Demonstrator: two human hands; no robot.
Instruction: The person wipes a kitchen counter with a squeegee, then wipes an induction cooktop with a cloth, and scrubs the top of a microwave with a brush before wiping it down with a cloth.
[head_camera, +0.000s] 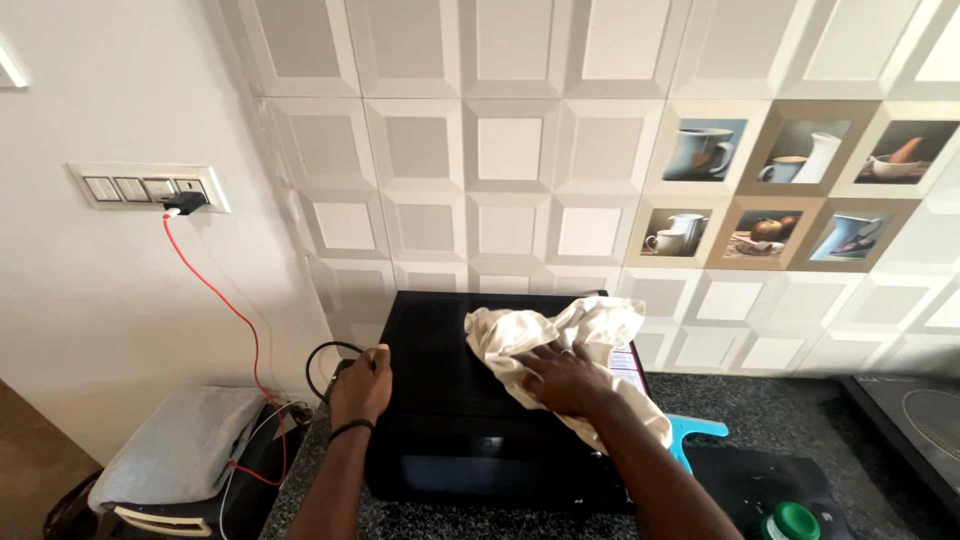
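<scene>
I have one view only — my head camera, looking down and forward from close above the black boxy microwave oven (480, 400) on the dark speckled stone surface (780, 410), facing the tiled wall (520, 150).

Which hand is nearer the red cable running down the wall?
Left. The left hand rests on the black appliance's left edge, just right of the red cable. The right hand presses a cream cloth on top, farther right.

white label w/ pink print (627, 362) on microwave (440, 380) top, right edge, partly under cloth (560, 335). dark glossy window on its front. no packages, signs.
</scene>
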